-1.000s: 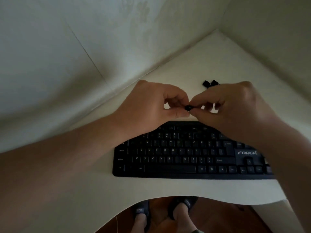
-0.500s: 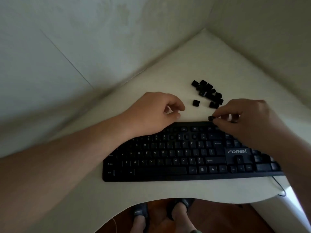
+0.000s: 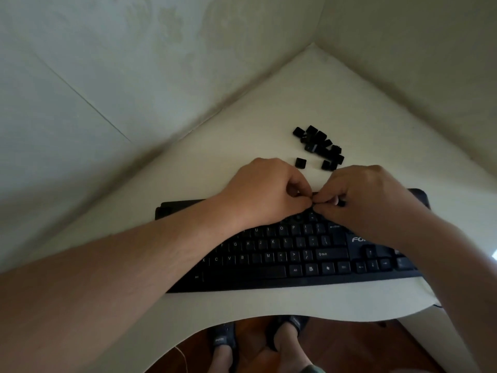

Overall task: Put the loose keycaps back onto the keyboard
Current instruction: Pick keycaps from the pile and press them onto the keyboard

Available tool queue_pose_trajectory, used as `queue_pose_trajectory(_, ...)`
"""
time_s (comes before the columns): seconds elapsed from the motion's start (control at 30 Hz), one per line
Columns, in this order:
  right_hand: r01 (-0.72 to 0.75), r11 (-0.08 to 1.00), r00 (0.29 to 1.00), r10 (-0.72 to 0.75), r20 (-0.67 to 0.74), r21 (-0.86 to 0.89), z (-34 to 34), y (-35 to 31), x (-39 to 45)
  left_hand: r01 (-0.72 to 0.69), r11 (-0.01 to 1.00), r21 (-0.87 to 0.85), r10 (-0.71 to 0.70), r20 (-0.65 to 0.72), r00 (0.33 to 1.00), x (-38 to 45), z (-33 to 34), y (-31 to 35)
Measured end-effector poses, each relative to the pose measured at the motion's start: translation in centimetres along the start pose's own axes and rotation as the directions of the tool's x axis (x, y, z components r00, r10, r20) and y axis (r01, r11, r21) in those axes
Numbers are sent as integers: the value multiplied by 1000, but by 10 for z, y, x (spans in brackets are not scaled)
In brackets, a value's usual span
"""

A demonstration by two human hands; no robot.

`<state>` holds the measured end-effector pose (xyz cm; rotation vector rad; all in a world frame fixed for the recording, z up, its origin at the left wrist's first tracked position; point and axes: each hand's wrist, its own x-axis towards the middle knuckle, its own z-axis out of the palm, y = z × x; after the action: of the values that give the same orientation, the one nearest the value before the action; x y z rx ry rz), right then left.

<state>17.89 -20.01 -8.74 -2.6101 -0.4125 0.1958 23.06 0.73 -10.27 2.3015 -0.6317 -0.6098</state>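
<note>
since half a second ago the right hand (image 3: 368, 200) has travelled left along the top rows of the keyboard (image 3: 295, 254), and the left hand (image 3: 271, 195) has shifted right, so that their fingertips now meet over the upper key rows; the camera has also tipped closer, so the board fills more of the view.

head view: both hands sit at the centre of the frame, knuckles up, fingers curled inward. the right thumb and forefinger are pinched together at the meeting point, and a small dark keycap (image 3: 341, 203) peeks out under the curled fingers of that hand. the left thumb and forefinger are also curled toward the same spot; whether they grip anything i cannot tell, since the fingertips hide it. both forearms cross the board, the left from 8 o'clock, the right from 4 o'clock.

the keyboard lies across the near part of the pale desk (image 3: 242, 146), its left end hidden under the left forearm. the pile of loose keycaps (image 3: 320, 145) rests on the desk at 12 o'clock from the hands, well apart from the board's top edge. one single keycap (image 3: 300, 162) lies apart from the pile at its 7 o'clock, just beyond the left knuckles.

at 6 o'clock, below the curved desk edge, two feet in dark sandals (image 3: 223, 337) stand on a wooden floor (image 3: 336, 345).
</note>
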Motion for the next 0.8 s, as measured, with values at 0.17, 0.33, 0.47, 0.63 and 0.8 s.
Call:
queue_pose_trajectory(0.17,25,999,1000,-26,-18,-38,6,-3,1,93,995,-29,-93,25,995,2,-1,3)
queue_pose_trajectory(0.33,41,998,999,-42,-10,-49,6,-2,0,179,982,-57,-173,93,981,7,-5,5)
queue_pose_trajectory(0.47,67,995,998,-68,-15,-79,6,0,-5,186,981,-46,-181,94,979,7,-2,8)
queue_pose_trajectory(0.63,33,996,999,-34,-11,-78,9,-2,-3,201,978,-52,-196,81,977,7,-3,9)
queue_pose_trajectory(0.8,18,997,1000,-20,-24,-74,9,-4,-5,202,978,-61,-197,83,977,8,-1,9)
